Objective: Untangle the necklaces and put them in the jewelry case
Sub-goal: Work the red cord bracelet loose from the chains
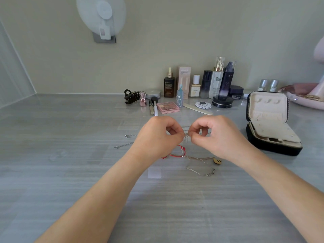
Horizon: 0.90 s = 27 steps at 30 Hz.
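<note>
Cosmetic bottles [217,79], eyeshadow palette [168,107], hair claw [131,96] along the wall.

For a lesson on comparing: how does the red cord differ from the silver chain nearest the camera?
The red cord is bright thread; the silver chain is pale metal links. The red cord curls in a loop and crosses a gold chain; the silver chain lies alone in a shallow curve. Both rest on the table, unheld.

The table [70,172] looks like smooth, faintly glossy grey stone, the thin chains [195,171] are shiny metal, the red cord [173,155] is thread, and the jewelry case [273,146] is matt black outside, soft cream inside.
</note>
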Available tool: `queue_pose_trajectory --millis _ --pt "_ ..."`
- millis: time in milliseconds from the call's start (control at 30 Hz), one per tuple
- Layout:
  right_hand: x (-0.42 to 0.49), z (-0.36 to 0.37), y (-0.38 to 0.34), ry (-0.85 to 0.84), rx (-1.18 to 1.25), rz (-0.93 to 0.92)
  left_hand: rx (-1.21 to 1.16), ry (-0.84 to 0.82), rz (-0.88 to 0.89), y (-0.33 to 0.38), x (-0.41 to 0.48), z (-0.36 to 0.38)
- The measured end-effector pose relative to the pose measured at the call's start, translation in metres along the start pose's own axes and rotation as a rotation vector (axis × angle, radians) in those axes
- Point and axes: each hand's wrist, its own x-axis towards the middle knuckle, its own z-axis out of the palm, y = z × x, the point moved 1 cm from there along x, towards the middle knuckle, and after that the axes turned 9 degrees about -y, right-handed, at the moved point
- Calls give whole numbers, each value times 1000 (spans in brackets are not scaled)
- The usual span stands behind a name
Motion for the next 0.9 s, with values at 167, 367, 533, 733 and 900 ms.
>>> queue_pose_trajectory --millis 167,367,533,733,900 --pt "1 -1 2 -30 73 -10 -36 1 16 0 1 2" --pt "2 -1 2 -46 99 -35 -96 31 28 -1 4 1" --pt "2 -4 4 -29 118 -46 -102 42 37 -3 5 -3" --pt "1 -2 5 -20 47 -49 67 -12 57 -5 3 8" --pt "0 -2 2 -25 4 -55 166 -5 46 -2 1 7"
